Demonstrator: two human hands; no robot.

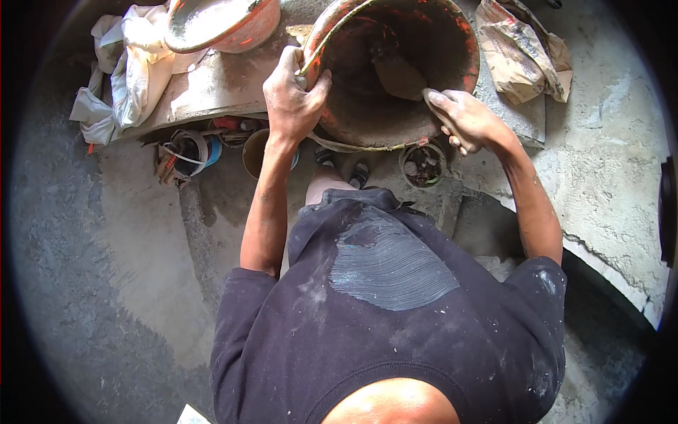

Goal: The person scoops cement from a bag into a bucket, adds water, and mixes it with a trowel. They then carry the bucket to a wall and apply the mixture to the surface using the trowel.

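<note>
A large orange-red bucket [450, 53], crusted with grey-brown residue, is tilted so its mouth faces me at the top of the view. My left hand [295, 99] is closed on the left side of its rim, the thumb lying along the edge. In my right hand [466, 121] is the handle of a trowel, its fingers wrapped round it at the bucket's right side. The trowel's blade [399, 76] reaches inside the bucket, coated in the same brownish material. Deep shadow hides the bottom of the bucket and whatever lies there.
A shallow reddish basin [247, 32] sits on the concrete ledge [205, 88] left of the bucket, beside white sacks [141, 67]. Right of it lies a crumpled paper bag [526, 53]. Small buckets [212, 150] stand below the ledge; a debris-filled pail [422, 164] stands nearer my feet.
</note>
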